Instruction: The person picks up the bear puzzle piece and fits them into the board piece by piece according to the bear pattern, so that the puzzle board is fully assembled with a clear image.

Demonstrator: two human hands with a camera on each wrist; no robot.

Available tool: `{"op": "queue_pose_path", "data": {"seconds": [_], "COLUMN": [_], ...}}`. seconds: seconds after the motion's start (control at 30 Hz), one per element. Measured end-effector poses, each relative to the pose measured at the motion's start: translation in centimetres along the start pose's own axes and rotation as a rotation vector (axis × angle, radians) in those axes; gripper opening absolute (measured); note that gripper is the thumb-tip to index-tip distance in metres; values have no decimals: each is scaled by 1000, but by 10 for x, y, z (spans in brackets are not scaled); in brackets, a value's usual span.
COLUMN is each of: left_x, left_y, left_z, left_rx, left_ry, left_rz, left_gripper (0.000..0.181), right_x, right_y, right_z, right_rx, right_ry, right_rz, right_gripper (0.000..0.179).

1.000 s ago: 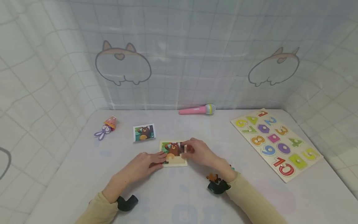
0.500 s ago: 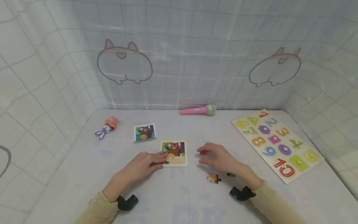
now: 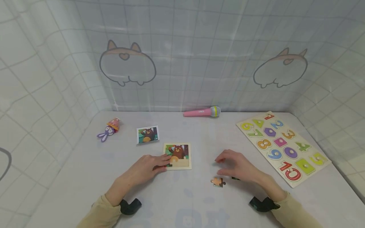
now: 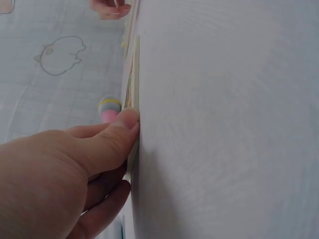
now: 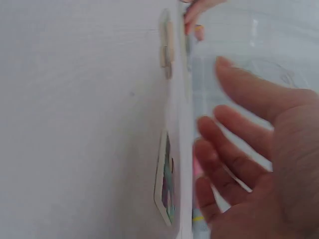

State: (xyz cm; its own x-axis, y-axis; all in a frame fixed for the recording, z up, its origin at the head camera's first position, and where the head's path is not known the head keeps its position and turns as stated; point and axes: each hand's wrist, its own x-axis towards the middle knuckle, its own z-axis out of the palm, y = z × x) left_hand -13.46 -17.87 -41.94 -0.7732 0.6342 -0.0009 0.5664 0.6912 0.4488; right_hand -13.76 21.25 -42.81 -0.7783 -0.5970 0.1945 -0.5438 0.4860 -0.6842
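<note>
A small wooden bear jigsaw board [image 3: 182,163] lies mid-table, its lower part showing bare wood. My left hand [image 3: 148,167] holds it at the left: fingertips rest on its face and the thumb [image 4: 127,118] presses the near edge. My right hand [image 3: 239,164] hovers to the right with curved, spread fingers and nothing between them. Below its thumb lies an orange-brown jigsaw piece [image 3: 218,181]. A dark green piece [image 3: 235,178] is mostly hidden under that hand in the head view; in the right wrist view a dark, green-tinted piece [image 5: 166,181] lies near the fingers.
A bear picture card [image 3: 147,135] lies behind the board on the left. A purple rabbit toy with a pink top [image 3: 109,129] sits farther left. At the back is a pink toy microphone [image 3: 201,112]; a wooden number puzzle [image 3: 282,147] lies on the right.
My right hand has let go of a piece at the board's upper right and moved right, over the loose pieces. My left hand stays on the board.
</note>
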Motion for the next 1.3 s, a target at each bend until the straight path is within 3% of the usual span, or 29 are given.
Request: {"op": "queue_pose_path", "data": {"seconds": [0.2,0.5,0.7,1.3], "left_x": [-1,-1,-1,-2], "left_y": [0,2,3,3], "left_z": [1,1,0,1], "left_rx": [22,13,17,2], "left_ry": [2,5,7,9], "left_rz": [-9,-15,-16,-28], "left_gripper": [42,43,43,44], "right_x": [-6,-6,-7,-8], "right_y": [4,4,3,4], "right_z": [0,0,3,5], "right_rx": [35,30,-2,-21], "right_ry": [-18,-118,-157,-130], "right_rz": [22,52,19,-23], "right_gripper": [33,37,37,23]}}
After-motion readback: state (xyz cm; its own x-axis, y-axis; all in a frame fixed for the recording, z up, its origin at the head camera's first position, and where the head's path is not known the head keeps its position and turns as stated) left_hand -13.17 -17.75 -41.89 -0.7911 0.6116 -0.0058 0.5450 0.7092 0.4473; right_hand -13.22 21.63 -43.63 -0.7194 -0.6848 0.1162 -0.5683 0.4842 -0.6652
